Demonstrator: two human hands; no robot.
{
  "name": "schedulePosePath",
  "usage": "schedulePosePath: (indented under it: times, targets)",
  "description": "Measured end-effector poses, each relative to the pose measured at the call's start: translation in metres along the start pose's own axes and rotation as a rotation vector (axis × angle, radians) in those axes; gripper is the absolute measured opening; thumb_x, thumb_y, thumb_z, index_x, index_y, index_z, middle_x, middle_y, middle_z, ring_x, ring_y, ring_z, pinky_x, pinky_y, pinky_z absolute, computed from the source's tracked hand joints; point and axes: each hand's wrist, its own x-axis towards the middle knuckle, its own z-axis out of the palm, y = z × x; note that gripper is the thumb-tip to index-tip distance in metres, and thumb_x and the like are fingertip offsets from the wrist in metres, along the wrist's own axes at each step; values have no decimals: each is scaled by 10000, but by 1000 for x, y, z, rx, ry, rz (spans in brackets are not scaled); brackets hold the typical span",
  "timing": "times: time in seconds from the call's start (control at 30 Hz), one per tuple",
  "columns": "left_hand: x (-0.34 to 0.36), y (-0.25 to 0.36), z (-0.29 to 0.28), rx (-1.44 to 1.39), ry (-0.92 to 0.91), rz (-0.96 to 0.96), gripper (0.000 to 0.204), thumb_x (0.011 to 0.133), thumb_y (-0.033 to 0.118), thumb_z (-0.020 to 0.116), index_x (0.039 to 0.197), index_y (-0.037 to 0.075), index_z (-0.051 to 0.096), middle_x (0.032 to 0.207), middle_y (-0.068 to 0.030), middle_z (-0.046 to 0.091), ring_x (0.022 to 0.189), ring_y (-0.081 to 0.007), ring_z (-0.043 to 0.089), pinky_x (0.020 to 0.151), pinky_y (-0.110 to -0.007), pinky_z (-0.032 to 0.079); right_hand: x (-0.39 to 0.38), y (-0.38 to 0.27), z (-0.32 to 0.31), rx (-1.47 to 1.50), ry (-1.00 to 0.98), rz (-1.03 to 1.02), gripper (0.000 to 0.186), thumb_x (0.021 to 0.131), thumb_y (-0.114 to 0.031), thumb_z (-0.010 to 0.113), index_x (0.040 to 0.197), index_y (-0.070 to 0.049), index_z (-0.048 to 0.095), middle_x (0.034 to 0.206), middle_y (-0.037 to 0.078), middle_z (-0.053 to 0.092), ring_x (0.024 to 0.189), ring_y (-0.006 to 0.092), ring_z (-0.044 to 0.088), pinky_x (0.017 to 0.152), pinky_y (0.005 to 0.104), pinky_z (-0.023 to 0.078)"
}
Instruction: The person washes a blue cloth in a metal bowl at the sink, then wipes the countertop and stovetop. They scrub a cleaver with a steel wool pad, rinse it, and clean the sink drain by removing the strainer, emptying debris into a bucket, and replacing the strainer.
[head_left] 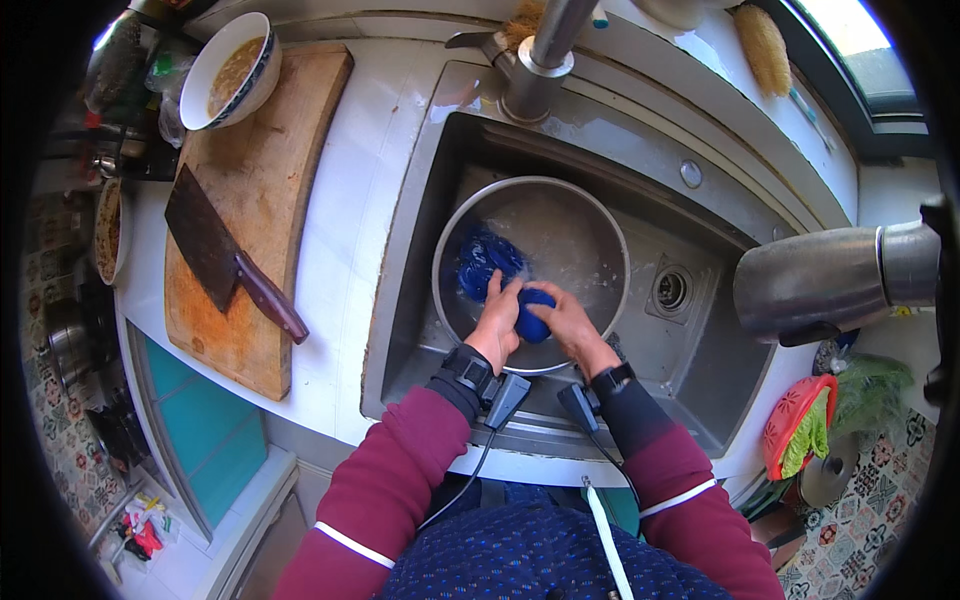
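- Rounded, soft-looking deep-blue lump (pixel 534 317): inside the round grey metal basin (pixel 592 235).
- Bare left hand (pixel 494 325), bare right hand (pixel 573 328): fingers partly curled, closed on the lump from either side.
- Glossy, crumpled dark-blue bundle (pixel 485 262): in the basin's water.
- Wetting seems done; handling looks unfinished, how much remains unclear.

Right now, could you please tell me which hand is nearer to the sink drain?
Right: the right hand is over the metal basin, left of the sink drain; the left hand is farther left.
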Motion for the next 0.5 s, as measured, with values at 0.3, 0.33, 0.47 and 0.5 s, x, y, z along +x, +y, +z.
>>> schedulePosePath:
  times: [0.3, 0.33, 0.47, 0.5]
  targets:
    - [-43, 11, 8, -144, -51, 131, 349, 952, 316, 546, 1221, 94, 547, 1067, -100, 616, 870, -212, 640, 765, -333, 538, -61, -53, 23, 10, 36, -162, 344, 888, -313, 649, 1007, 9, 650, 866, 115, 658, 805, 176, 636, 717, 318, 502]
    - [-45, 8, 7, -188, -50, 19, 315, 950, 320, 547, 1166, 93, 588, 1019, -85, 636, 858, -194, 641, 758, -327, 536, -57, -49, 29, -97, 140, -228, 344, 889, -321, 644, 984, 9, 652, 818, 140, 669, 772, 203, 655, 698, 334, 504]
    - [-51, -4, 11, -178, -50, 148, 279, 960, 301, 531, 1058, 55, 618, 937, -71, 652, 806, -175, 651, 683, -338, 536, -30, -32, 31, -719, 533, -507, 275, 892, -323, 581, 847, -58, 640, 720, 258, 629, 692, 441, 619, 616, 486, 505]
    - [-53, -6, 13, -215, -72, 58, 270, 955, 262, 528, 1054, 24, 607, 955, -82, 647, 801, -196, 657, 701, -347, 553, -21, -29, 27, -757, 594, -589, 259, 893, -321, 572, 839, -78, 644, 678, 232, 631, 632, 438, 619, 589, 499, 505]
